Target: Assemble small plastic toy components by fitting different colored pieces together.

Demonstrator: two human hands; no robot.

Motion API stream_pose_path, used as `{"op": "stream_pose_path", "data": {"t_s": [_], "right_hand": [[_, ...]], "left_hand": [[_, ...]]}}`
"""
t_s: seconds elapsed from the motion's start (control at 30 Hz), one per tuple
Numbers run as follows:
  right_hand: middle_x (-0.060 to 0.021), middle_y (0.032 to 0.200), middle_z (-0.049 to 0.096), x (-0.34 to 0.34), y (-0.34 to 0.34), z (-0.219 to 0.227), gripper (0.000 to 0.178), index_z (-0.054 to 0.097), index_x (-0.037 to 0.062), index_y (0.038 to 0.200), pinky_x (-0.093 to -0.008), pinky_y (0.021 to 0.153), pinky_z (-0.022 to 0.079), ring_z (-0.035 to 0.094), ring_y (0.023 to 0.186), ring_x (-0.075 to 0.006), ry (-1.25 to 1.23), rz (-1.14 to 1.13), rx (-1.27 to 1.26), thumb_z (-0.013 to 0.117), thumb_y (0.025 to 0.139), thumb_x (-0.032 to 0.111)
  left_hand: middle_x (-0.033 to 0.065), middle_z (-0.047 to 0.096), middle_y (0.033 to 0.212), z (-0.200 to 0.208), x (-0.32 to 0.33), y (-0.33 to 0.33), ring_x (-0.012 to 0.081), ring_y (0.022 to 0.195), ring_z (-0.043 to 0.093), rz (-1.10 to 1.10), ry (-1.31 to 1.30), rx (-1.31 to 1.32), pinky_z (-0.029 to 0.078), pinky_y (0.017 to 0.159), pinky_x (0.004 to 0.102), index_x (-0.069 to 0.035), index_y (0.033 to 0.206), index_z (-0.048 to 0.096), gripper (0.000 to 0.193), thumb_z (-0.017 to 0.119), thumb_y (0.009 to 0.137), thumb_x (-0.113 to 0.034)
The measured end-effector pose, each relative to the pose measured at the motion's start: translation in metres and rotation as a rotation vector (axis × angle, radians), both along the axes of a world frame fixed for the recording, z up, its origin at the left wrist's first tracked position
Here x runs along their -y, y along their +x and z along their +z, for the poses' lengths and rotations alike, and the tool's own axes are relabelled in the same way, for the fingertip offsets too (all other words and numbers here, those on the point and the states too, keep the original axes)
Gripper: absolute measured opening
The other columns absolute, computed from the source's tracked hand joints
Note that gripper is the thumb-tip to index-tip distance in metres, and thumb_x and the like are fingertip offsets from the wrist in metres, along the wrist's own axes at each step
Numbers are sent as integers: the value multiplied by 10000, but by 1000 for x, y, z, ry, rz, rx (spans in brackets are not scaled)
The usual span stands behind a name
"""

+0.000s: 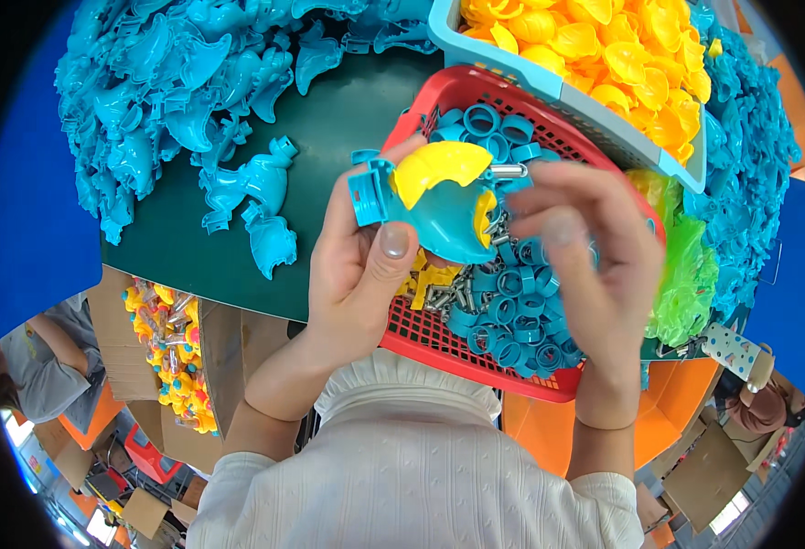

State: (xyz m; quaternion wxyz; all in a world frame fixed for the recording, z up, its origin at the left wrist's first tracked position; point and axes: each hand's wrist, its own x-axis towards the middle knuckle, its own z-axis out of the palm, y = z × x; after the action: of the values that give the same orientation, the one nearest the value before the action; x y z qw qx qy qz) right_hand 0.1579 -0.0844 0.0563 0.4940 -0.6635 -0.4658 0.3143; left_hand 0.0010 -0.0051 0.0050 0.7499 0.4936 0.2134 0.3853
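My left hand [352, 274] is closed around a blue plastic toy shell [448, 224]. A curved yellow piece [444, 167] is fitted over the shell's upper part, and a smaller yellow bit shows at its right edge. From the shell's right side sticks a short metal pin [509, 171]. My right hand [595, 238] is just beside that pin, its fingers bent and smeared by motion, so whether it grips anything does not show. Under both hands lies a red basket [485, 380] with blue rings [521, 293], small metal parts [457, 295] and yellow pieces.
Blue shells [160, 87] are heaped at the far left, with a few loose on the dark green table [348, 101]. Behind the basket stands a grey-blue bin [563, 87] of yellow shells. Green bags [681, 274] lie right. A carton [210, 366] holds yellow toys at lower left.
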Motion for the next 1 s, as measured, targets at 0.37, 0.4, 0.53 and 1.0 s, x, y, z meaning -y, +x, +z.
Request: {"op": "stream_pose_path", "data": {"t_s": [0.37, 0.4, 0.53, 1.0], "right_hand": [[-59, 801, 630, -1, 6, 8, 184, 624, -4, 849, -264, 670, 462, 590, 740, -164, 92, 197, 503, 658, 671, -38], [-59, 801, 630, -1, 10, 12, 184, 624, -4, 849, -264, 670, 462, 590, 740, -164, 92, 191, 506, 658, 671, -38], [-72, 878, 642, 23, 59, 48, 114, 617, -14, 874, -251, 712, 455, 585, 776, -131, 10, -275, 593, 570, 786, 40], [-78, 955, 608, 89, 169, 6, 181, 590, 41, 996, -285, 765, 447, 574, 867, -176, -300, -682, 1206, 592, 823, 92]], "left_hand": [[148, 451, 1207, 6, -3, -3, 196, 1040, 527, -245, -87, 42, 500, 808, 314, 17, 1306, 264, 619, 560, 864, -298], [150, 463, 1193, 9, -3, -2, 194, 1023, 536, -274, -91, -60, 503, 793, 305, 25, 1309, 265, 631, 560, 862, -309], [144, 523, 1112, 5, -5, -2, 180, 935, 573, -306, -122, 14, 497, 767, 285, 30, 1317, 284, 610, 562, 864, -270], [148, 459, 1158, 0, -1, 0, 248, 1078, 512, -273, -228, 176, 479, 897, 412, -14, 1166, 344, 421, 561, 806, 16]]}}
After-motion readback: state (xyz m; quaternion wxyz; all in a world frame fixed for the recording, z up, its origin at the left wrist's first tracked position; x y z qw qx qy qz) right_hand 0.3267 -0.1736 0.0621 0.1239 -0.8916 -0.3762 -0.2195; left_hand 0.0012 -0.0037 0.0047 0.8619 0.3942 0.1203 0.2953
